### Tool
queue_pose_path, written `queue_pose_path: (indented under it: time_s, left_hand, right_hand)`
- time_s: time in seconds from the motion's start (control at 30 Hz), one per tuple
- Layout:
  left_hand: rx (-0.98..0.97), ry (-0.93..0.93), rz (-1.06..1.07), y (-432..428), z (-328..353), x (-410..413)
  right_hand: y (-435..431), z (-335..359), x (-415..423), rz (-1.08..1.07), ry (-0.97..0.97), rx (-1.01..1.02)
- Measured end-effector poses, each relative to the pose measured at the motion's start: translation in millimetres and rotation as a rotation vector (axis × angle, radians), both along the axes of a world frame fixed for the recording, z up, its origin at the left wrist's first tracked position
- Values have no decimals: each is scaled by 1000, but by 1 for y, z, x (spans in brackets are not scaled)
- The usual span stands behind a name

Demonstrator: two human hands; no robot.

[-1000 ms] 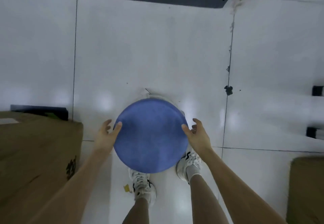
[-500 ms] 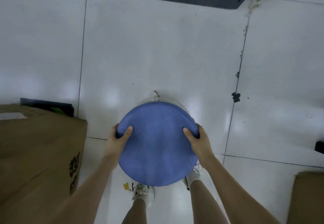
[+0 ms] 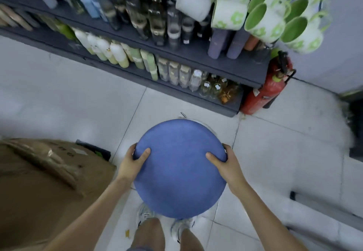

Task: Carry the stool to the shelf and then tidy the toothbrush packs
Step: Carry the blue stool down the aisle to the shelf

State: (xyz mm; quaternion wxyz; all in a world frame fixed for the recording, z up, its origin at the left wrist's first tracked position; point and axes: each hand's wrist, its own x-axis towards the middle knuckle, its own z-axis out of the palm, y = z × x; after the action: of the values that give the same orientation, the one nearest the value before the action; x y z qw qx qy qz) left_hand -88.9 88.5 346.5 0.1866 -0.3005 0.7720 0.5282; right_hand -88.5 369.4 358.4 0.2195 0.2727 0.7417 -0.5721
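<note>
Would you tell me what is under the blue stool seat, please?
Beneath the stool seat, a pale base edge and the person's shoes peek out; the rest is covered.

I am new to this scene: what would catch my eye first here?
The round blue stool fills the lower centre, its rim gripped by the left hand and the right hand. Beyond it stands a dark shelf of bottles, with a red fire extinguisher at its right end.

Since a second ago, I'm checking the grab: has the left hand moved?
Yes. The left hand has closed inward onto the blue stool seat; its thumb now lies on top, where before it was beside the rim.
</note>
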Motion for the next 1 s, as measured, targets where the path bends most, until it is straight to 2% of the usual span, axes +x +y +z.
queue_pose_path:
  time_s: [0.17, 0.37, 0.7, 1.0]
  left_hand:
    - [32, 105, 14, -34, 93, -44]
    - [76, 261, 103, -105, 157, -99]
    - [-5, 324, 346, -290, 208, -197]
    - [-266, 324, 625, -465, 224, -301]
  right_hand:
    - [-30, 102, -84, 112, 185, 51]
    - [-107, 173, -183, 230, 311, -1]
    - [-318, 225, -361, 512, 392, -96]
    - [-555, 234, -514, 718, 445, -234]
